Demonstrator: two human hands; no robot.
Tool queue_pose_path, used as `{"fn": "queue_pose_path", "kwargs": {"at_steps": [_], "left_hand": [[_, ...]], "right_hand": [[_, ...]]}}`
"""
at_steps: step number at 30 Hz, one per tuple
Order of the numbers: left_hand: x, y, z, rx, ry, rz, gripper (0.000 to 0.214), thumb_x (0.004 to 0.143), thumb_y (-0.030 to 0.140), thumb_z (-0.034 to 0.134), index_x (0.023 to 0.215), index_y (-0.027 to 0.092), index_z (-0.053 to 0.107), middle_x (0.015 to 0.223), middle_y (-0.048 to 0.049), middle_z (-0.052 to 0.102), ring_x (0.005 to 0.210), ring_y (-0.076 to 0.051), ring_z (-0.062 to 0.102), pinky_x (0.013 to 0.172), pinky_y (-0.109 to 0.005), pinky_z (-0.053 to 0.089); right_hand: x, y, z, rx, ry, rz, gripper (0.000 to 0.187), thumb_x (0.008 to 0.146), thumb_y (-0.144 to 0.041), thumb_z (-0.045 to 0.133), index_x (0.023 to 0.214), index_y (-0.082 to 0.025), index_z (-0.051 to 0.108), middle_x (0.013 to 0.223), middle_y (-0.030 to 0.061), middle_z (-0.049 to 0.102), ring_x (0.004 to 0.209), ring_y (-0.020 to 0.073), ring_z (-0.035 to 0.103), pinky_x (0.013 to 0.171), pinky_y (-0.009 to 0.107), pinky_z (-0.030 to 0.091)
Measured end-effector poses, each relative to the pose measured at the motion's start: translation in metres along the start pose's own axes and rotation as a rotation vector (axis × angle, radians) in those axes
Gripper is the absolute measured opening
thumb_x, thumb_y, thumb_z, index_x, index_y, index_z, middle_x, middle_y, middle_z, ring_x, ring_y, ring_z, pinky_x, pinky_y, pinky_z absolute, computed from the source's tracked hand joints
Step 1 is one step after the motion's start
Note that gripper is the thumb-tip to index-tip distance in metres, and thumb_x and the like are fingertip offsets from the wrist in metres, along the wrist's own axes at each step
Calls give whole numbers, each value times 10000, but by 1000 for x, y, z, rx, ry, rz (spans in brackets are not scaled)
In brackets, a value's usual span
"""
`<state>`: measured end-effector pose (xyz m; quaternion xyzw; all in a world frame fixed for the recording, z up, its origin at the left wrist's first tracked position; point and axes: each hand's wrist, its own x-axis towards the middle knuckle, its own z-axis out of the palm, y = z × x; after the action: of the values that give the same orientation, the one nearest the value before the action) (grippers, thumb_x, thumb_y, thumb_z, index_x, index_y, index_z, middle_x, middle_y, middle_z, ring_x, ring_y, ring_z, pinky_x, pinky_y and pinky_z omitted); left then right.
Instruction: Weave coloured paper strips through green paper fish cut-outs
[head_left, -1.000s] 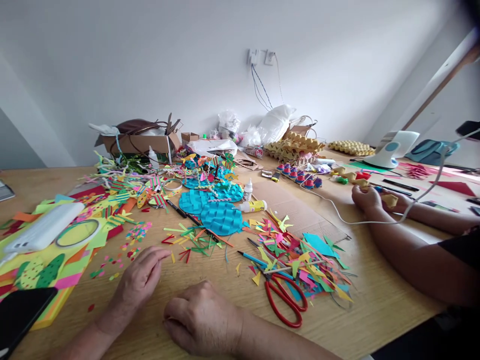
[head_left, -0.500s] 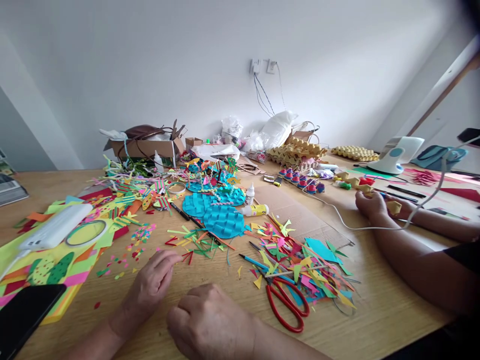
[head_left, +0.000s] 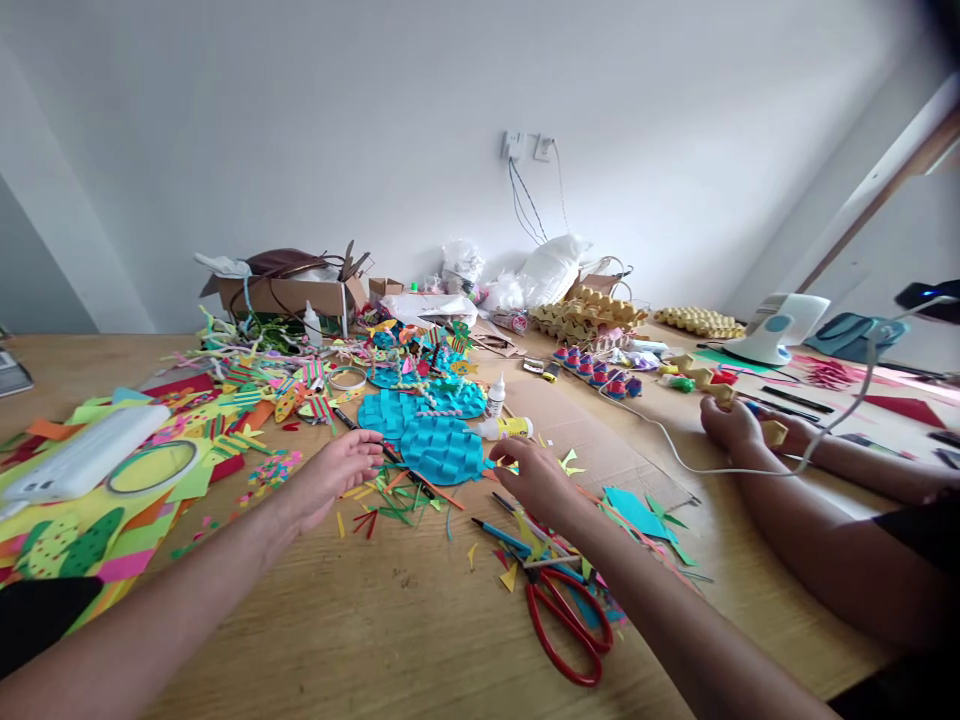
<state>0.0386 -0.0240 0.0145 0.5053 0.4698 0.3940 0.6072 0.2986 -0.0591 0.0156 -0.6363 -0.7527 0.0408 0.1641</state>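
My left hand (head_left: 335, 477) reaches forward over the table, fingers stretched out and nothing in them. Its fingertips are close to a black pen (head_left: 346, 419) and the left side of a blue paper piece (head_left: 441, 450) with a textured surface. On the other side of that piece is my right hand (head_left: 534, 478), fingers apart and pointing toward its right edge; I cannot tell whether they touch it. Just beyond the right hand lies a yellow-labelled glue bottle (head_left: 510, 428), with a white squeeze bottle (head_left: 496, 396) upright behind it. Red-handled scissors (head_left: 571, 625) lie below my right forearm.
Paper scraps (head_left: 397, 500) are scattered around the blue piece. Leftward are a tape roll (head_left: 154, 468), a white device (head_left: 90, 455) and a black phone-like slab (head_left: 45, 615). A co-worker's hands (head_left: 731, 425) hold an egg-carton piece at right, near a white cable (head_left: 675, 455).
Both my hands have moved forward from the near table edge, spreading apart to either side of the blue piece. The closed right hand has opened out. The view has shifted slightly.
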Motion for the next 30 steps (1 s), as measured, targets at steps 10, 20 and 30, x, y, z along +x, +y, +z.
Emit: {"fn": "queue_pose_path", "kwargs": {"at_steps": [10,20,30], "left_hand": [[47,-12,4,-80,-20,-98,259,680,108,634,917,153,541,766,-36,646,738,-131,623,703,-236,485],[66,-15,3,5,-3,-117,341,605,175,697,914,141,557,751,-30,634,683,-141,599,594,-222,446],[69,-14,0,33,-9,-131,338,619,150,664,935,139,545,757,-26,628,658,-128,591,564,-209,440]], "right_hand": [[42,59,19,-285,10,-5,359,735,-27,483,1064,-156,543,1180,116,518,1117,243,402,871,342,347],[63,72,38,-390,9,17,258,810,-110,457,1048,-173,534,1083,116,550,1027,267,439,802,370,334],[63,71,23,-291,44,75,239,766,-132,553,1005,-141,547,1049,141,563,997,280,476,784,362,344]]}}
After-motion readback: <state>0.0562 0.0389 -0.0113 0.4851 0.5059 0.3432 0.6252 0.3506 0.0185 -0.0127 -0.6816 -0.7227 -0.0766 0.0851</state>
